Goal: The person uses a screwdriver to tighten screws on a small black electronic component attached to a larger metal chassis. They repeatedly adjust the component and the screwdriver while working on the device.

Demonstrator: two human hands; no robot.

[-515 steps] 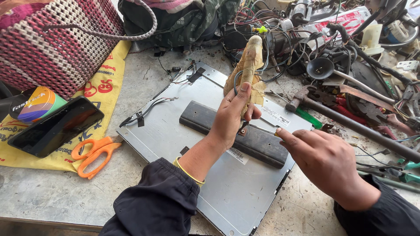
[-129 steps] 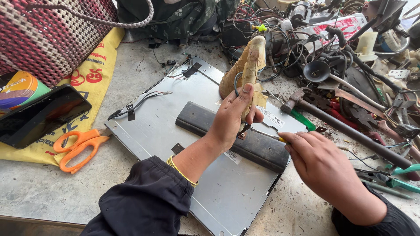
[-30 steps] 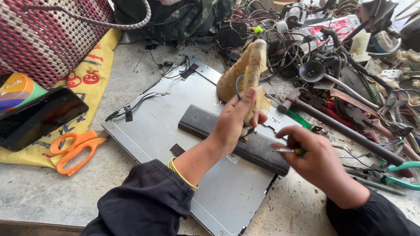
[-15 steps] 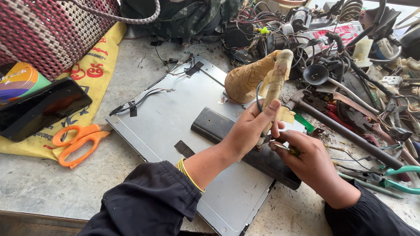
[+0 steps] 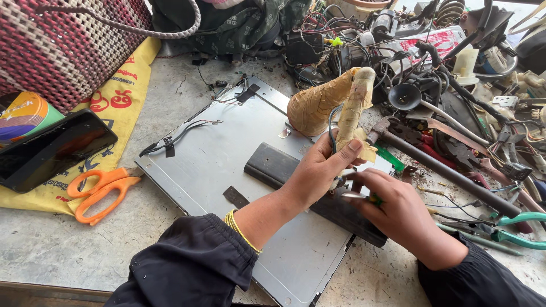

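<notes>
Head view: left hand [image 5: 318,170] still grips taped bundle [image 5: 352,113], right hand [image 5: 392,207] now touching it.

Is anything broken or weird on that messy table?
Yes. The tool in the left hand has a handle wrapped thickly in worn tan tape, a makeshift look. The grey panel lies with loose wires trailing off its edge. A tangle of tools crowds the right side.
</notes>
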